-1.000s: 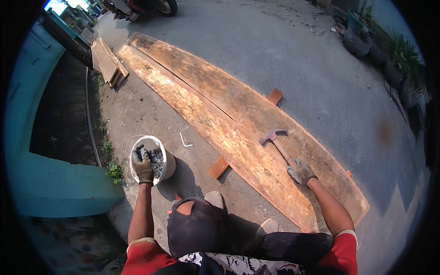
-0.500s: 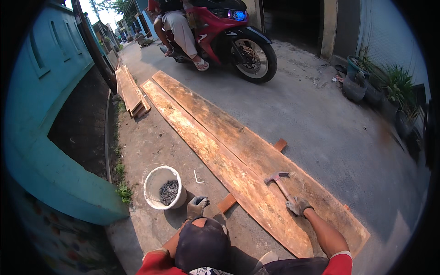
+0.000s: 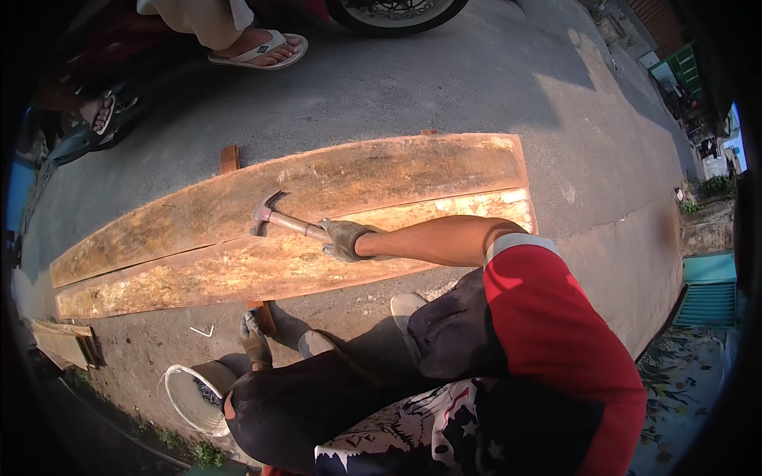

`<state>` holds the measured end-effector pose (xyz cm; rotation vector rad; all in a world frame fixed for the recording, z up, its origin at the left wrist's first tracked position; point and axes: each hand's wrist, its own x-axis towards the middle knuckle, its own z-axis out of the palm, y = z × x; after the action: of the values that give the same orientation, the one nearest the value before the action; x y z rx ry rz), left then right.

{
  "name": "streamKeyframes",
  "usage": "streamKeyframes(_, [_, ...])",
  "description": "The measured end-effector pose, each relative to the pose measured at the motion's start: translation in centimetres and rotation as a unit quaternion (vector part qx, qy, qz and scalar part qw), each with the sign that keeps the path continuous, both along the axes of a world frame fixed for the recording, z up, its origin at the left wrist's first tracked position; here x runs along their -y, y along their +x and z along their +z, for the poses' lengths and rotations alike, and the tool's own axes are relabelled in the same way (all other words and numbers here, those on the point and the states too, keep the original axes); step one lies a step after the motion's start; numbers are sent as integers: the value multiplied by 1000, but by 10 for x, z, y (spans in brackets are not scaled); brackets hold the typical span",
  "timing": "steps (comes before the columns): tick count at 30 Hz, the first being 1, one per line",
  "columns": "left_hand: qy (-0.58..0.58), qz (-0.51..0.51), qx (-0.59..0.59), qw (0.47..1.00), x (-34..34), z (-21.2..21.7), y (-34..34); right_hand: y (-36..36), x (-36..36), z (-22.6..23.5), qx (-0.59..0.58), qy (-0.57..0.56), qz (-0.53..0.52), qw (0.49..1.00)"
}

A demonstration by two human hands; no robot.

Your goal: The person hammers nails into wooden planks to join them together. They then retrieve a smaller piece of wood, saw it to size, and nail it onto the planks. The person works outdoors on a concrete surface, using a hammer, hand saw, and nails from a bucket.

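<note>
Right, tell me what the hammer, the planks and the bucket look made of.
Hammer in the right hand: dull grey metal claw head, and the shaft looks like rusty brown metal or wood. Planks: rough, weathered wood with visible grain and orange stain. Bucket: probably white plastic, judging by its thin pale rim.

There is one camera, worn on the person's head. It looks down and a little forward at the ground in front of their knees. It sits close above the right hand [image 3: 343, 239] and long wooden planks [image 3: 302, 214]. The round lens bends the edges, and the corners are black. No second view shares the scene.
</note>
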<state>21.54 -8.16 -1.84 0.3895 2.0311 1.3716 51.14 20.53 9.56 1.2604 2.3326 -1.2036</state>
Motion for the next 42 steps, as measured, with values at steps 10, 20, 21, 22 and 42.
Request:
streamKeyframes(10, [-64,-90,-207,972,2,-4,-1,-45,-25,39,54,-33,8,998])
streamKeyframes(20, [-172,-218,-388,879,9,66,43,-98,-44,32,3,214,68,974])
streamKeyframes(21, [-170,-214,-364,891,6,61,44,-85,-26,23,31,213,111,970])
streamKeyframes(22, [-168,-208,-339,902,1,55,45,-69,-19,15,59,212,155,963])
streamKeyframes(42, [-117,-187,-315,923,7,30,43,-181,-121,-6,-237,-219,-391,862])
